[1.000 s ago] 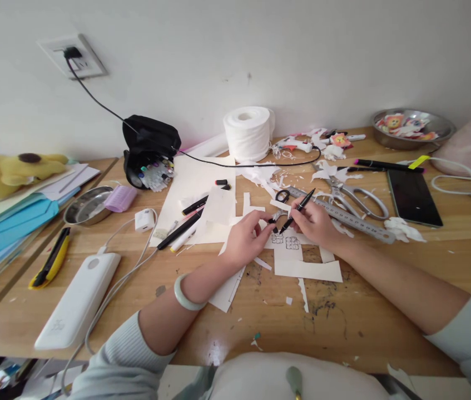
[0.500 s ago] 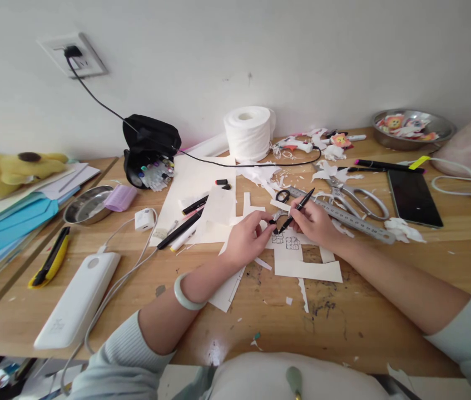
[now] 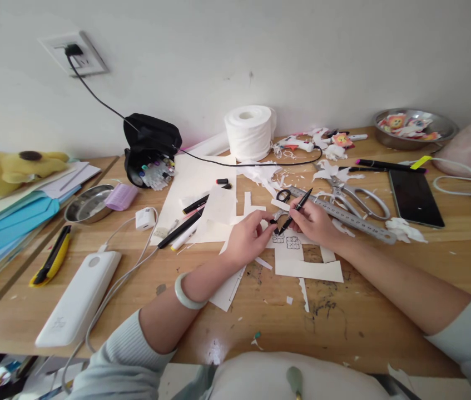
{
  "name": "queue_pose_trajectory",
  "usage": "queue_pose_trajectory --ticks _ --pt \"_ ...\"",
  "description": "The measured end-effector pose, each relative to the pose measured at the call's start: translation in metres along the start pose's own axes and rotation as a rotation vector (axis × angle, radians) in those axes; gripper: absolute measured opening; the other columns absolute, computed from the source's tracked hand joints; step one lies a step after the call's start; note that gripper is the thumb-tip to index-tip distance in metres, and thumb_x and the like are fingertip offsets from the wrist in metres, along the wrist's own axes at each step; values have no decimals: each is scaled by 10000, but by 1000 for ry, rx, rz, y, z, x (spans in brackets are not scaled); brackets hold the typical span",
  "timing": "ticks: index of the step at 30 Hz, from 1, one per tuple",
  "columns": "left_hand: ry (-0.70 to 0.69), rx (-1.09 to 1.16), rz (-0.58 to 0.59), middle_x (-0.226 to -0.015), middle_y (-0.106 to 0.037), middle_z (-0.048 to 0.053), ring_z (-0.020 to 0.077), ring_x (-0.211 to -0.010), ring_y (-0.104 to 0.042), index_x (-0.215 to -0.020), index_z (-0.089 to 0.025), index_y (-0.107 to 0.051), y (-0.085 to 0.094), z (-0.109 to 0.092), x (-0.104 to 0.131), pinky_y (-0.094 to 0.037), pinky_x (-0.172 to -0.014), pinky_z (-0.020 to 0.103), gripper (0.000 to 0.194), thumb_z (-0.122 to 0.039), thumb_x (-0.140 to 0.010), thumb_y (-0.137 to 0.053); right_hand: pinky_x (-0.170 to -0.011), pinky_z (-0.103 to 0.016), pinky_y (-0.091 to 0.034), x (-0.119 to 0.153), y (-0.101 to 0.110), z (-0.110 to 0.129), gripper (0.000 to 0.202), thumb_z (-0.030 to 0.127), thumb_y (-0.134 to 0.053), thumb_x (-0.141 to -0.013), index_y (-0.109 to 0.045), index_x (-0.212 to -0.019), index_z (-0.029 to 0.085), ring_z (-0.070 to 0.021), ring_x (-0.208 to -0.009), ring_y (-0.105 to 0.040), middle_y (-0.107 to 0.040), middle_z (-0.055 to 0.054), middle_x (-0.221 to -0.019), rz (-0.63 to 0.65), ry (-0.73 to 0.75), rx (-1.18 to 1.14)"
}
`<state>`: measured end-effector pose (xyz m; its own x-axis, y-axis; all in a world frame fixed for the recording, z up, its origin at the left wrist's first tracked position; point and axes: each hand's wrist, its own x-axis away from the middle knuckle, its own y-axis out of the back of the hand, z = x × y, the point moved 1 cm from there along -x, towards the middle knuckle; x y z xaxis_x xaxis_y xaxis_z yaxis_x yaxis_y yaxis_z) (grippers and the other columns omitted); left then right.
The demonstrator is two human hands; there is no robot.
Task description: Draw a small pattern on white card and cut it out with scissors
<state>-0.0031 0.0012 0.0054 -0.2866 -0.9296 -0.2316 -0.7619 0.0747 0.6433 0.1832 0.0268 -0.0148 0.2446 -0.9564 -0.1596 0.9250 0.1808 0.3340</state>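
My right hand is closed round a black marker pen, its tip slanting down to the left. My left hand pinches a small black piece between thumb and finger, close to the pen tip; its exact kind is too small to make out. Below both hands lies a cut white paper with black grid-like drawings. Small scissors with a black handle lie just beyond the fingers, partly hidden.
A steel ruler and large scissors lie to the right, near a dark phone. A white roll and glue gun stand behind. Leftward are several markers, a power bank and a yellow cutter.
Hardly anything differs. Both hands keep their place, the pen and the small black piece still in the fingers; the whole view has shifted very slightly.
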Motion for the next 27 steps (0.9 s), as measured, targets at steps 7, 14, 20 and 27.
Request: queue_pose_trajectory --ticks 7,14,20,27 --pt "11 -11 3 -721 -602 -33 82 -532 -509 -928 -212 -569 1 0 0 -414 -553 213 139 -294 -819 -544 -452 -260 -467 -1 0 -1 147 372 -482 -862 -479 -854 225 -143 -460 -564 -554 34 -554 -2 -10 1" --pt "8 2 4 -717 -603 -31 83 -527 -507 -922 -212 -568 0 0 1 -413 -546 215 134 -294 -818 -543 -447 -253 -456 -1 0 -1 155 376 -480 -861 -476 -823 226 -139 -454 -559 -540 39 -537 15 -19 -25" --pt "10 -2 7 -719 -600 -31 82 -533 -507 -922 -210 -565 0 0 0 -410 -551 215 131 -282 -815 -546 -455 -249 -455 -2 0 0 154 369 -484 -857 -475 -813 222 -133 -458 -555 -529 44 -541 22 -29 -41" --pt "1 1 6 -727 -597 -34 76 -530 -505 -928 -208 -564 0 0 1 -410 -556 209 132 -277 -817 -549 -459 -244 -441 -2 0 3 157 363 -477 -860 -472 -798 219 -130 -463 -551 -522 44 -540 40 -39 -51"
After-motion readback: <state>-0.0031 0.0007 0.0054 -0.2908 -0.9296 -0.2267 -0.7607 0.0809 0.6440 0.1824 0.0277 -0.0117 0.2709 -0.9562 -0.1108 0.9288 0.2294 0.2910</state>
